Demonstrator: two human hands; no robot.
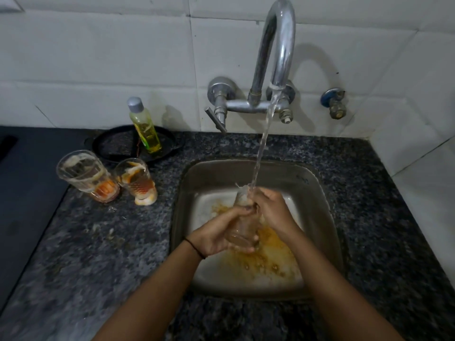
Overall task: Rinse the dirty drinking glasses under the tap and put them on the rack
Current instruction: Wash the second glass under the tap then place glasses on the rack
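Sink [317, 193] set in counter [103, 254], tap [275, 57] on wall behind it. Glass [242, 225] over sink under tap, left hand [219, 235] at its base, right hand [270, 207] at its rim. Two glasses [86, 175] [136, 180] side by side on counter left of sink; bottle [144, 126] in pan [115, 143] behind them.
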